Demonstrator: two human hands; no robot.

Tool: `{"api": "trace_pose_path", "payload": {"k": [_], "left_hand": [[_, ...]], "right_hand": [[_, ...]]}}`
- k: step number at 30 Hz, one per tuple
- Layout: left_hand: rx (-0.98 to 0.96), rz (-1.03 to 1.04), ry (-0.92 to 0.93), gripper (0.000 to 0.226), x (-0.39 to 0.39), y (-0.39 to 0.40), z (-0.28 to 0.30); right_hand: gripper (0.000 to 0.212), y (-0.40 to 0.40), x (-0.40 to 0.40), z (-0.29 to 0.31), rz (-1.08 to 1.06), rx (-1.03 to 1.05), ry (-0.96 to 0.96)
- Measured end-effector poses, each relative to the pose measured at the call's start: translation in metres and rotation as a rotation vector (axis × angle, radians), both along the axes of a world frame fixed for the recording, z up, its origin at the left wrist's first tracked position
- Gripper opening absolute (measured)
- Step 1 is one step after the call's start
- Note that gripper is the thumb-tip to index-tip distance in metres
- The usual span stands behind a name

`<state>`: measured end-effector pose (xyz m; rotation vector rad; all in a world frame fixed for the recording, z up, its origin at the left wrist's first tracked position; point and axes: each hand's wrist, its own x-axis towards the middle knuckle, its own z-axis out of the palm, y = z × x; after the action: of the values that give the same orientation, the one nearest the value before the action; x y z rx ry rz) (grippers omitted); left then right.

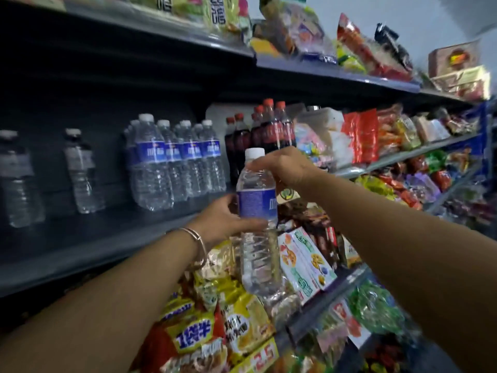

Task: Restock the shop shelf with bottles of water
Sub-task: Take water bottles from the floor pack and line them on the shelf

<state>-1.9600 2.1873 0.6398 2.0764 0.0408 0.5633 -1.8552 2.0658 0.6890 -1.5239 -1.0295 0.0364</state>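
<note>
A clear water bottle (258, 224) with a blue label and white cap hangs upright in front of the dark grey shelf (88, 238). My left hand (223, 219) grips it around the label from the left. My right hand (282, 165) holds its neck just under the cap. On the shelf behind stand several more blue-labelled water bottles (174, 162) in a tight group, and two lone bottles (80, 170) further left.
Red-capped cola bottles (263, 130) stand right of the water group. Snack packets (231, 319) fill the shelf below, and more bags (376, 135) crowd the right side and the top shelf. Bare shelf surface lies in front of and between the left bottles.
</note>
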Motion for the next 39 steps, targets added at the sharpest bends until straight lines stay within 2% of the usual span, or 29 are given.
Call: {"api": "trace_pose_path", "payload": {"k": [3, 4, 8, 11, 14, 17, 23, 28, 33, 36, 39], "left_hand": [[-0.006, 0.095, -0.04, 0.077, 0.006, 0.011, 0.039], [-0.019, 0.111, -0.057, 0.08, 0.008, 0.016, 0.05], [-0.062, 0.163, -0.133, 0.065, 0.023, 0.039, 0.087], [-0.092, 0.213, -0.171, 0.049, 0.033, 0.058, 0.107], [-0.142, 0.265, -0.189, 0.057, 0.041, 0.076, 0.118], [-0.157, 0.309, -0.193, 0.048, 0.044, 0.095, 0.119], [-0.066, 0.501, -0.181, 0.044, 0.042, 0.131, 0.115], [0.066, 0.704, -0.094, 0.016, 0.032, 0.157, 0.104], [0.289, 0.879, -0.057, 0.015, 0.03, 0.173, 0.092], [0.331, 0.906, -0.087, 0.018, 0.031, 0.174, 0.088], [0.335, 0.918, -0.113, 0.023, 0.032, 0.174, 0.087]], "right_hand": [[0.019, 0.02, 0.014, 0.037, 0.04, 0.052, -0.028], [0.023, 0.029, 0.02, 0.049, 0.052, 0.05, -0.036], [0.043, 0.061, 0.044, 0.086, 0.164, 0.019, -0.033], [0.05, 0.083, 0.061, 0.101, 0.268, -0.122, -0.065], [0.049, 0.107, 0.072, 0.109, 0.346, -0.154, -0.083], [0.047, 0.133, 0.075, 0.112, 0.346, -0.096, -0.082], [0.053, 0.185, 0.078, 0.102, 0.249, -0.041, -0.049], [0.053, 0.221, 0.081, 0.09, 0.145, -0.023, -0.112], [0.051, 0.242, 0.076, 0.088, 0.056, -0.038, -0.15], [0.052, 0.246, 0.071, 0.088, 0.029, -0.072, -0.194], [0.068, 0.244, 0.07, 0.088, 0.095, -0.124, -0.153]]}}
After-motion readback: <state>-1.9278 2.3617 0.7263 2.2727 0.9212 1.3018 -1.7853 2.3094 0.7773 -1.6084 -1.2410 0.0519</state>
